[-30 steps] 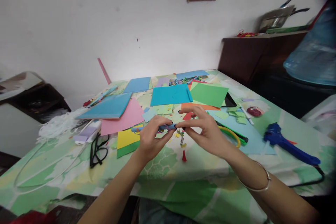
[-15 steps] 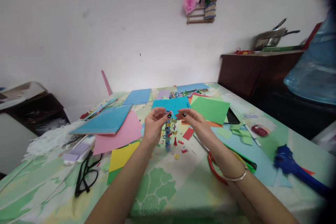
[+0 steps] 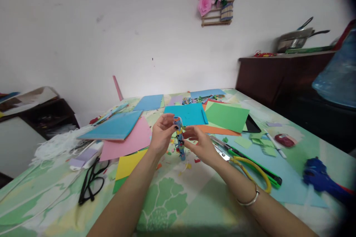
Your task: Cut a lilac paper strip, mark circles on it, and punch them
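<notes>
Both forearms are cut off at the lower edge; the glasses lie folded on the counter at left; the glue gun at right is blurred and runs into the dark edge; the scissors lie beside a green cutter, partly hidden by the right forearm; the left grip is closed on the top of 1 spotted blue tube, thumb in front; the right grip is partly closed, fingertips touching its side; the tube stands nearly upright over paper scraps, and whether it rests on them is unclear; farther back, the bottle is cut off, its contents hard to make out; the pan on the cabinet hides its inside.
</notes>
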Demonstrator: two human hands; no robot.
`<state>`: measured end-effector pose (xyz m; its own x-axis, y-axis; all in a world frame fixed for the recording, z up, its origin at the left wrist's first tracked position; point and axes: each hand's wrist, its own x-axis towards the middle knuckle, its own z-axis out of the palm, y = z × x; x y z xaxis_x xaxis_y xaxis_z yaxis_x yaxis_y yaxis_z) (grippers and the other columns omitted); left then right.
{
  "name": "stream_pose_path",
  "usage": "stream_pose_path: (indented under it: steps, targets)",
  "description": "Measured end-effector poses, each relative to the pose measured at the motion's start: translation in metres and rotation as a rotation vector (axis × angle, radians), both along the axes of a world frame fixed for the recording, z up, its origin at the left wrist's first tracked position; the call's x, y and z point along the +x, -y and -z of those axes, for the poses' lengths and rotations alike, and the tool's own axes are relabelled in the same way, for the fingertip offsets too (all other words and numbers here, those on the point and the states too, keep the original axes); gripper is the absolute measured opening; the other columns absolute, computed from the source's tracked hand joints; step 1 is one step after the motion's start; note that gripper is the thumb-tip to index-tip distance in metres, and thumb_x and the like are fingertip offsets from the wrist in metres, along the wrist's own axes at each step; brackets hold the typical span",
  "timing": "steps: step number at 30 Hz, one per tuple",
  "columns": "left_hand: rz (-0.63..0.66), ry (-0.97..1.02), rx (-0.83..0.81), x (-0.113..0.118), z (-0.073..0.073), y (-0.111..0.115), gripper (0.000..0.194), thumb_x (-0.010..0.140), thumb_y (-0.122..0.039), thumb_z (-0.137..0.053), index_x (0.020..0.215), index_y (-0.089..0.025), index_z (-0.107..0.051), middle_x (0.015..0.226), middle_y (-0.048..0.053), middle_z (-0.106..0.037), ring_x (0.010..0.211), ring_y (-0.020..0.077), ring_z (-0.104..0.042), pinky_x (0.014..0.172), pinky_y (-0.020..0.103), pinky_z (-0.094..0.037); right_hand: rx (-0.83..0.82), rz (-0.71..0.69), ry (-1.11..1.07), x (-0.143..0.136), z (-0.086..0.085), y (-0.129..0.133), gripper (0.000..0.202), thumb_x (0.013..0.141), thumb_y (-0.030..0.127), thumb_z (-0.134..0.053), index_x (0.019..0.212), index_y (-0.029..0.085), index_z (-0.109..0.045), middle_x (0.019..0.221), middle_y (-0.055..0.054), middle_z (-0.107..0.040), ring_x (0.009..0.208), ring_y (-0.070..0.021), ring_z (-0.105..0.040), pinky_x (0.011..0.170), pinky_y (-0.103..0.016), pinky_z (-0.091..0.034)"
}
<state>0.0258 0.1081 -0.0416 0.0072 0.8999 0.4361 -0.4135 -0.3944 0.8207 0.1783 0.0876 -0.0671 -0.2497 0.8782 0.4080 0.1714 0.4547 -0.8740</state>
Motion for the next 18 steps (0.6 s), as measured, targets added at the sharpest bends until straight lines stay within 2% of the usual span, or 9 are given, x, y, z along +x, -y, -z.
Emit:
stream_pose_path:
  steps: [6,14,18]
  targets:
    - [0.032,-0.142,0.034,-0.008,-0.002,0.000,0.050,0.056,-0.014,-0.082,0.101,-0.019,-0.062,0.096,0.004,-0.068,0.087,0.0164,-0.063,0.075,0.027,-0.049,-0.108,-0.045,-0.058,0.004,0.004,-0.001,0.029,0.079,0.033,-0.061,0.104,0.021,-0.053,0.092,-0.005,-0.068,0.085,-0.0172,-0.065,0.076,-0.033,-0.051]
    - [0.022,-0.204,0.033,-0.016,0.004,-0.005,0.037,0.065,-0.023,-0.079,0.099,-0.019,-0.065,0.089,0.005,-0.072,0.088,0.0196,-0.066,0.079,0.030,-0.048,-0.123,-0.027,-0.114,0.007,0.005,-0.006,0.025,0.080,0.036,-0.057,0.098,0.019,-0.056,0.081,-0.004,-0.067,0.074,-0.0172,-0.064,0.071,-0.033,-0.050]
    - [0.057,-0.216,0.001,-0.017,0.003,-0.005,0.038,0.066,-0.025,-0.079,0.101,-0.018,-0.065,0.089,0.007,-0.073,0.089,0.0219,-0.067,0.079,0.031,-0.050,-0.100,0.026,-0.112,0.012,0.007,-0.011,0.026,0.078,0.034,-0.059,0.101,0.020,-0.058,0.100,-0.007,-0.064,0.089,-0.0187,-0.060,0.077,-0.034,-0.047]
